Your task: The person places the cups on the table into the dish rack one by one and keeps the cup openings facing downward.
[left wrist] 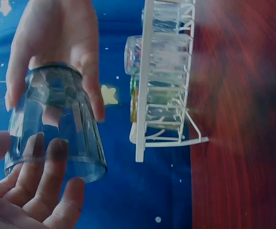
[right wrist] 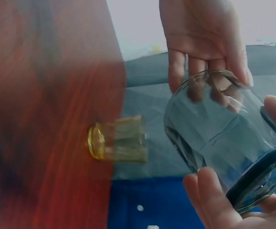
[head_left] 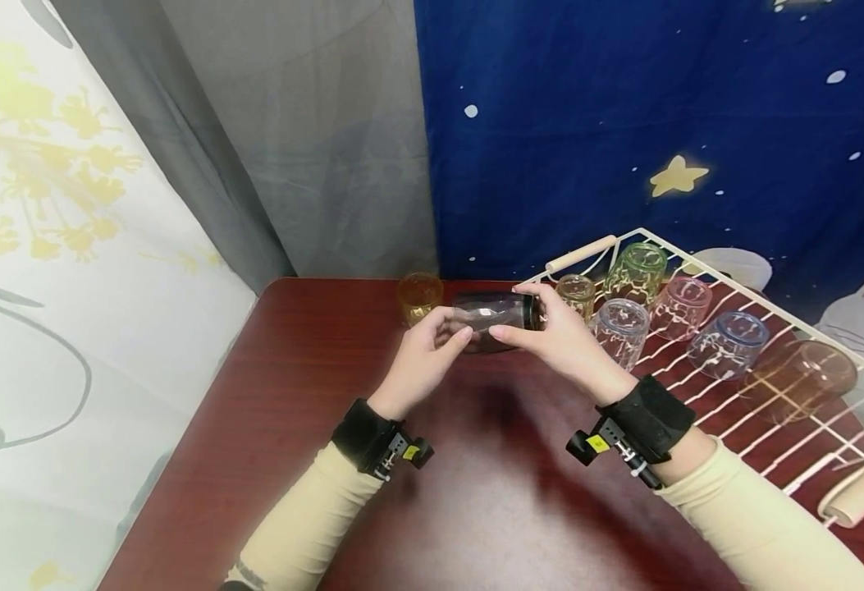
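A smoky grey glass tumbler (head_left: 492, 312) lies sideways in the air above the table, held between both hands. The left hand (head_left: 426, 349) grips its wider, open end, thumb on the near side; in the left wrist view its fingers overlap the rim of the tumbler (left wrist: 78, 129). My right hand (head_left: 560, 336) grips the narrower end, with the fingers round the thick dark base of the tumbler (right wrist: 219, 133) in the right wrist view. A yellow-amber glass (head_left: 420, 297) stands on the table behind the left hand.
At the right is a white wire rack (head_left: 705, 263) with wooden handles (head_left: 582, 254). It holds several upside-down glasses, among them a green glass (head_left: 636, 271), a pink glass (head_left: 683, 308), a blue glass (head_left: 729, 343) and a brownish glass (head_left: 801, 382). Curtains hang behind the reddish table (head_left: 276, 394).
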{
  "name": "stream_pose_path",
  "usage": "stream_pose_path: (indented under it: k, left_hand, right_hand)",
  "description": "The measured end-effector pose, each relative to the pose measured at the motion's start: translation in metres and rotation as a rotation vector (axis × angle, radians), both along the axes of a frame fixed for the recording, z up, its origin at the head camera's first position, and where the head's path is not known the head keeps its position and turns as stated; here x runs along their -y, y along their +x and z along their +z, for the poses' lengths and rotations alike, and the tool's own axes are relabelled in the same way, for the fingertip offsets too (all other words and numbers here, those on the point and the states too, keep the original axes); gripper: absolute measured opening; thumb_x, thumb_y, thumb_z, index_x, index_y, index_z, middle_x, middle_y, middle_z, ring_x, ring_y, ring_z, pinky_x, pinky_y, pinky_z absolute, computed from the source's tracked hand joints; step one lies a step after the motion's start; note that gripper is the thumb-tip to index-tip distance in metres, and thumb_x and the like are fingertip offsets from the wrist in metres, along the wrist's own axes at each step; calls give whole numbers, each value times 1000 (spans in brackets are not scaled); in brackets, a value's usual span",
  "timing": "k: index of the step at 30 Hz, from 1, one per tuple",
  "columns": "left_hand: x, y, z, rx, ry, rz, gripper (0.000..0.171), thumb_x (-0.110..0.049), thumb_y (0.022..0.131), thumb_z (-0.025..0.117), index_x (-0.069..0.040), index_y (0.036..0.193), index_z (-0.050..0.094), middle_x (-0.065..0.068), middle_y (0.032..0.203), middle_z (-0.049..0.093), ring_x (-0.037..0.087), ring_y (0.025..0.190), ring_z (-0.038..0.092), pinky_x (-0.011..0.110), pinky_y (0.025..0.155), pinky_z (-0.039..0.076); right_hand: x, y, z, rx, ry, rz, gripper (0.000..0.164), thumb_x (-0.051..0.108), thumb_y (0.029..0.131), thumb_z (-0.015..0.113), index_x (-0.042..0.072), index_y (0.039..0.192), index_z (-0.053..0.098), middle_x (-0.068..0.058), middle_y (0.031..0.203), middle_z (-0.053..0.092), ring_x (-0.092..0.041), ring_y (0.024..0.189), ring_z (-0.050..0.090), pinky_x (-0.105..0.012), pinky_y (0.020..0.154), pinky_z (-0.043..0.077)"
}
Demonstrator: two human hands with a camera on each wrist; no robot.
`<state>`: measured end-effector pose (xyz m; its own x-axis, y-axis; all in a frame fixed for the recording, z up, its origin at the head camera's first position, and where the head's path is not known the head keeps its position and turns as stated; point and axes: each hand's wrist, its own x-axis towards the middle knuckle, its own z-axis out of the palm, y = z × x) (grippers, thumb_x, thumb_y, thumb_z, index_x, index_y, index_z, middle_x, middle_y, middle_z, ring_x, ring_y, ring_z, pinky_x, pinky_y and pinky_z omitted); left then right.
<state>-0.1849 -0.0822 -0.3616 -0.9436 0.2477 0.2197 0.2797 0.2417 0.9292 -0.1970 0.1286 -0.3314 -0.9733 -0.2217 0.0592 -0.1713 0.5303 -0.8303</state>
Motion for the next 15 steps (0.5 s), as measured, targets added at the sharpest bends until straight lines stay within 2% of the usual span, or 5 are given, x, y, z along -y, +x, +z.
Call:
stream_pose_path:
  k: [5,8,11,15]
  left_hand:
    - [3,-8,2,-75,-137,14,25,-23,105,45,-8,119,60,9,101,74,18,97,68,36,90,54]
    - [5,-13,3,-139,-229,49,23,-22,103,49,-10,118,61,6,102,74,16,99,68,36,90,53]
    - [8,-18,4,-215,-339,92,22,-20,100,55,-10,118,62,3,104,73,15,98,67,37,89,52]
    - [12,-29,3,-257,-426,113,23,-17,98,56,-9,118,63,4,108,71,16,98,66,35,88,53]
  right_hand:
    - [-8,-2,12,-45,71,-29,77,39,83,76,9,144,39,-21,144,48,-34,121,54,-45,100,41]
    - [-14,-2,18,-69,101,-37,79,41,82,76,10,144,39,-20,148,45,-34,127,50,-48,104,39]
    - [-22,-1,23,-92,138,-47,79,43,82,76,11,144,40,-19,146,47,-36,129,49,-51,105,38]
    - [-34,-1,29,-120,189,-63,77,43,81,77,13,143,41,-19,143,51,-38,124,52,-51,99,40]
